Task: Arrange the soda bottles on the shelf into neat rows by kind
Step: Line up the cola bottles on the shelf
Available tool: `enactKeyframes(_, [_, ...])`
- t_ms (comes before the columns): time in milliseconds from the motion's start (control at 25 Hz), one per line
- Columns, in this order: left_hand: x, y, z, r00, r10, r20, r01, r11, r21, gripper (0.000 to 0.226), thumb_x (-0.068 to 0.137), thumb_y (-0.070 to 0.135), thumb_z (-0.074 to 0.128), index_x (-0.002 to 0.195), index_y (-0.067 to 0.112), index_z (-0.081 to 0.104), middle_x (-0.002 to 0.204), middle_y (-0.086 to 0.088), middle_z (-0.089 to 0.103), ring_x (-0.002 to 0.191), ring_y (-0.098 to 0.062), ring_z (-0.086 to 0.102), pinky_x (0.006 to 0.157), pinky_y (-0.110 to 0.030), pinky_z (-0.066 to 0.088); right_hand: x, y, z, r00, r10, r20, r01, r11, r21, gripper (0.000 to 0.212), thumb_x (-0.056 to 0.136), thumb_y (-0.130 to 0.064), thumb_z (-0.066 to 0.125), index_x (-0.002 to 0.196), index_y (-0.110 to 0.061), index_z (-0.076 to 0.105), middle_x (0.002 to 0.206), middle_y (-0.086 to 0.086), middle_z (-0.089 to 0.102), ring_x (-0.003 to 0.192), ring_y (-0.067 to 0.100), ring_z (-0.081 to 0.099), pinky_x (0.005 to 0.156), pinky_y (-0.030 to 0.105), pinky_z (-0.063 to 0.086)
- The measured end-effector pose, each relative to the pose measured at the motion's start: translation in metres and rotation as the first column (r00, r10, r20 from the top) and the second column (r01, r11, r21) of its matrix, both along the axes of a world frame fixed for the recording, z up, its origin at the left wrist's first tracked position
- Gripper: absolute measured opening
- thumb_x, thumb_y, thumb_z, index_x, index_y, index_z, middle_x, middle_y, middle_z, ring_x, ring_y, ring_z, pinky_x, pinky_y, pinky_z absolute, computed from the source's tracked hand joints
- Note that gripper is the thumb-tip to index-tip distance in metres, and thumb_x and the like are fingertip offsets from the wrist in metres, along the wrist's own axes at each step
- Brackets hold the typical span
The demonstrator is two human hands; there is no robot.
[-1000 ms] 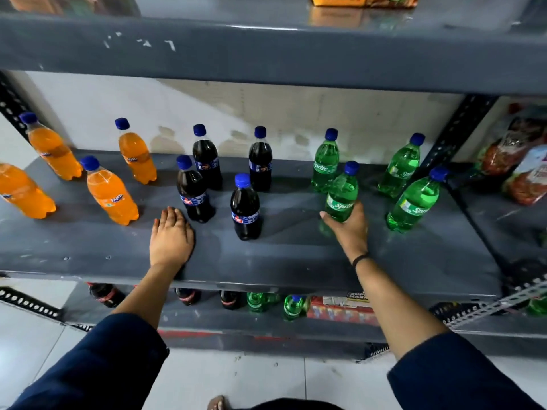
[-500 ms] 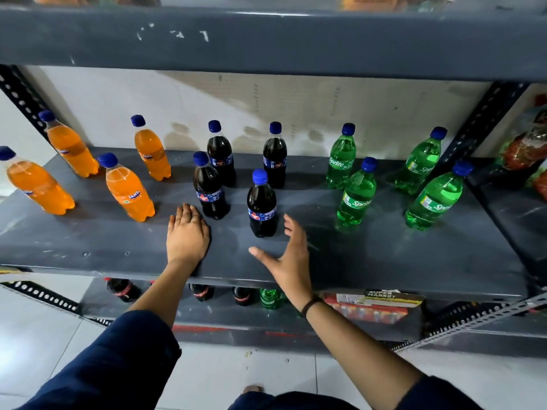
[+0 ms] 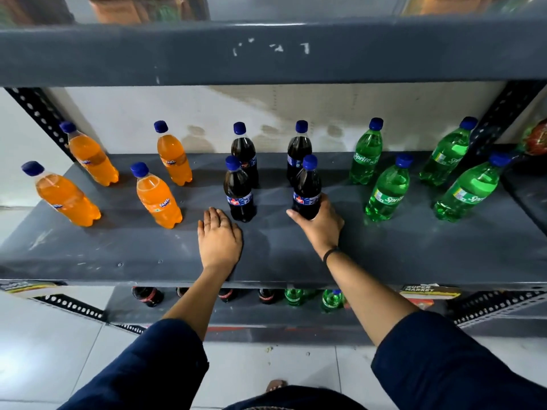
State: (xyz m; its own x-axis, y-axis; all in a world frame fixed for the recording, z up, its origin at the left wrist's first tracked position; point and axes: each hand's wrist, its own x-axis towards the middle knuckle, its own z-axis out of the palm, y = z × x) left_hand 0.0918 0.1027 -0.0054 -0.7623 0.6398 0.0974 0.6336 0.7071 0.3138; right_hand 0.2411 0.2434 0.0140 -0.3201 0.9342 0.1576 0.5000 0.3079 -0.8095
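Observation:
On the grey shelf (image 3: 118,250) stand several orange Fanta bottles (image 3: 158,196) at the left, several dark cola bottles (image 3: 239,190) in the middle and several green Sprite bottles (image 3: 386,190) at the right, all with blue caps. My right hand (image 3: 321,223) grips the base of the front right cola bottle (image 3: 307,189), which stands upright just in front of the rear right cola bottle (image 3: 299,149). My left hand (image 3: 219,238) lies flat on the shelf, fingers together, just left of the front left cola bottle, holding nothing.
An upper shelf (image 3: 266,51) overhangs close above the bottle caps. A lower shelf (image 3: 236,318) carries more cola and green bottles (image 3: 330,300). Perforated uprights (image 3: 38,116) frame both sides. Packaged goods (image 3: 535,137) sit at the far right. Tiled floor lies below.
My right hand left the Sprite bottle, swung left across the shelf front and closed on the front right cola bottle, which now stands further right. My left hand stayed flat.

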Motion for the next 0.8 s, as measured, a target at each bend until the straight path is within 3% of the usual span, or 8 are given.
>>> enactKeyframes(200, [-0.001, 0.003, 0.013, 0.973, 0.046, 0.226, -0.106, 0.959, 0.264, 0.087, 0.073, 0.062, 0.061, 0.134, 0.008, 0.03, 0.145, -0.014, 0.038, 0.141, -0.029, 0.025, 0.117, -0.049, 0.008, 0.004, -0.014, -0.006, 0.976, -0.218, 0.012, 0.214, 0.964, 0.158, 0.076, 0.051, -0.062, 0.078, 0.104, -0.013, 0.053, 0.102, 0.01, 0.066, 0.099, 0.034, 0.06, 0.082, 0.045, 0.045])
enactKeyframes(320, [0.004, 0.021, 0.02, 0.934, 0.137, 0.331, -0.214, 0.954, 0.209, 0.092, 0.067, 0.066, 0.063, 0.132, 0.01, 0.029, 0.15, -0.013, 0.031, 0.144, -0.03, 0.011, 0.115, -0.056, -0.002, 0.003, -0.011, -0.009, 0.983, -0.169, 0.075, 0.158, 0.979, 0.132, 0.063, 0.062, -0.056, 0.075, 0.105, -0.015, 0.052, 0.103, 0.008, 0.066, 0.103, 0.033, 0.057, 0.088, 0.045, 0.037])
enactKeyframes(520, [0.01, 0.03, 0.012, 0.953, 0.189, 0.237, -0.235, 0.954, 0.186, 0.078, 0.076, 0.063, 0.054, 0.131, 0.01, 0.034, 0.154, -0.016, 0.025, 0.145, -0.034, 0.006, 0.114, -0.06, -0.004, 0.008, -0.01, -0.015, 0.992, -0.086, 0.096, 0.068, 0.982, 0.175, 0.066, 0.07, -0.051, 0.072, 0.121, -0.016, 0.049, 0.115, 0.008, 0.065, 0.11, 0.033, 0.055, 0.094, 0.045, 0.035])
enactKeyframes(800, [0.012, 0.03, 0.01, 0.956, 0.192, 0.223, -0.242, 0.944, 0.224, 0.08, 0.073, 0.063, 0.059, 0.128, 0.009, 0.037, 0.152, -0.016, 0.029, 0.145, -0.034, 0.01, 0.114, -0.058, -0.003, 0.007, -0.009, -0.015, 0.99, -0.097, 0.106, 0.076, 0.98, 0.187, 0.062, 0.07, -0.05, 0.072, 0.115, -0.014, 0.052, 0.111, 0.009, 0.065, 0.107, 0.034, 0.055, 0.093, 0.046, 0.036])
